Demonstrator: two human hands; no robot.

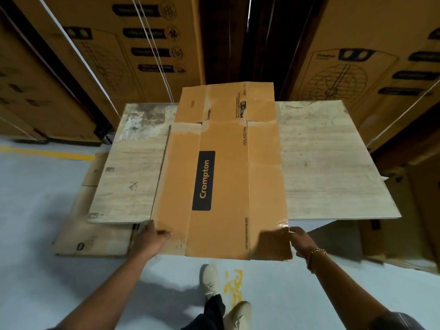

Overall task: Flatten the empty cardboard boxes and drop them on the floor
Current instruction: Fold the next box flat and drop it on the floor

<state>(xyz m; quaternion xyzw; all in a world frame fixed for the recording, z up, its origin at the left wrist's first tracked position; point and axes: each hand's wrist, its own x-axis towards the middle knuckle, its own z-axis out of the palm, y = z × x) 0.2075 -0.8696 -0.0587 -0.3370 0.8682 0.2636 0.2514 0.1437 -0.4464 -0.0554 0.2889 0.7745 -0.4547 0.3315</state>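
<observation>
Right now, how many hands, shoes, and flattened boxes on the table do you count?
Hands: 2, left hand, right hand
Shoes: 2, front shoe, rear shoe
Flattened box on the table: 1
Total: 5

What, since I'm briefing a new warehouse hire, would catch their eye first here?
The flattened brown cardboard box with a dark Crompton label lies centred on the pale wood-grain table, the left hand and right hand gripping its near corners. Tall brown printed cartons stand behind on both sides.
</observation>
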